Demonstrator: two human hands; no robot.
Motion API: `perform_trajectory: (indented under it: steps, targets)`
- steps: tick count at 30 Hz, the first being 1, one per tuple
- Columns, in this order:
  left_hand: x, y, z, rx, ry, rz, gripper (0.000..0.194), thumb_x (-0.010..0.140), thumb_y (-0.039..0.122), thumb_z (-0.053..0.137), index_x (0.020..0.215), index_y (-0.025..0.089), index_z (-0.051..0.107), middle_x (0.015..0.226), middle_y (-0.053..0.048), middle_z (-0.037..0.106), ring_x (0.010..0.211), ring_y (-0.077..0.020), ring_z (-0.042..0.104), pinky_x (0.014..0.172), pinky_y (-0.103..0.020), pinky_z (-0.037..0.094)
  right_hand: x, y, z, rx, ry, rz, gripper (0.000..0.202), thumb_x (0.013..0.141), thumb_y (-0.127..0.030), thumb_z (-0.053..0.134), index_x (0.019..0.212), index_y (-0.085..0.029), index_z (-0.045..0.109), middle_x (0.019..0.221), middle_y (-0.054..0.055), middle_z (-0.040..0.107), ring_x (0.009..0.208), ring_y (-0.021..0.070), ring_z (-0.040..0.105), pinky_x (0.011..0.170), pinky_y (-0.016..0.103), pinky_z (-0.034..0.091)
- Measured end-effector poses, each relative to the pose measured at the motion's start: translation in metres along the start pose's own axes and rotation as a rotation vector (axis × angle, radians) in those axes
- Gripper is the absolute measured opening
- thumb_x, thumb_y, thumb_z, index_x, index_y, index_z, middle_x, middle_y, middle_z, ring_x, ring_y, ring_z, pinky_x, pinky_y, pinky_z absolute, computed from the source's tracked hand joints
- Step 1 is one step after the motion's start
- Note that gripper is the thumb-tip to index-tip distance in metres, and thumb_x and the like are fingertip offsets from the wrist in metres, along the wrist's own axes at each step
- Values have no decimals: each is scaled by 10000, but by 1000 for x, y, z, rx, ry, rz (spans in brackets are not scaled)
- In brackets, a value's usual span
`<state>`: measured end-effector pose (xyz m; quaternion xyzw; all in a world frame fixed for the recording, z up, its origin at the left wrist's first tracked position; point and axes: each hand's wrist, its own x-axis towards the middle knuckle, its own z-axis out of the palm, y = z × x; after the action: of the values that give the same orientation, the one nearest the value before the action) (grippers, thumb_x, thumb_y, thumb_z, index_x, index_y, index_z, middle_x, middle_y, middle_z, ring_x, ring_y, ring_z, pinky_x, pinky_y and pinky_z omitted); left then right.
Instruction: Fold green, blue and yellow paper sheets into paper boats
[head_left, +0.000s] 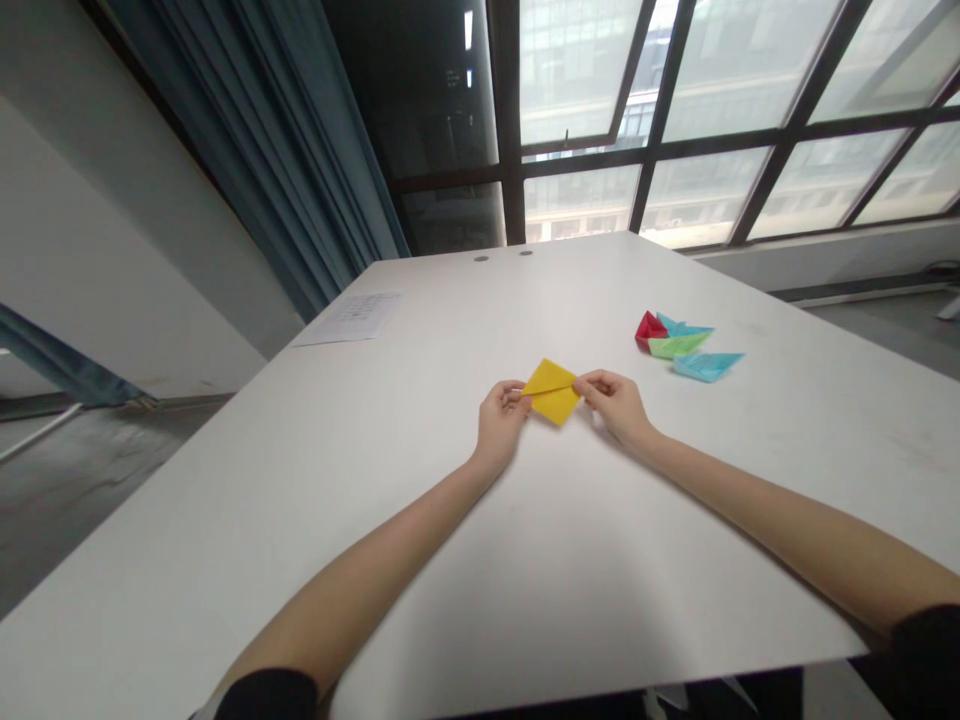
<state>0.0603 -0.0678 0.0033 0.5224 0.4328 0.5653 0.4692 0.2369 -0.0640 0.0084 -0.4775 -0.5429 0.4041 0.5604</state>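
A yellow folded paper in a diamond shape, with a crease line across its middle, is held a little above the white table. My left hand pinches its left corner between thumb and fingers. The right corner is gripped by my right hand, thumb and fingers pressed together on it.
To the right lie a red folded paper, a green one and blue ones, the nearest a bit apart. A printed sheet rests at the table's left edge. Windows and a blue curtain stand beyond.
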Motion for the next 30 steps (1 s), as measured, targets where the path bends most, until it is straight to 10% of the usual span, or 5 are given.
perform_trajectory:
  steps: [16,23,30]
  targets:
    - [0,4,-2,70,4,8,252,663,356,647,778,134,620,709,-35,636,599,-109,542,565,-217,419,-1,-1,-1,-83,-77,5,280,668,-432,632,733,-160,636,666,40,665,574,140,574,553,270,443]
    - [1,3,-1,20,54,-9,230,663,354,635,702,138,566,618,-4,598,527,-91,516,525,-208,410,-6,-1,6,95,-200,84,592,616,-372,696,1121,-216,429,689,-10,651,633,148,611,601,282,484]
    - [2,2,-2,93,1,50,199,663,232,600,834,166,523,670,16,584,620,-99,546,583,-197,415,-7,2,4,52,-246,20,445,662,-359,638,993,-253,360,728,-23,664,616,139,602,585,265,463]
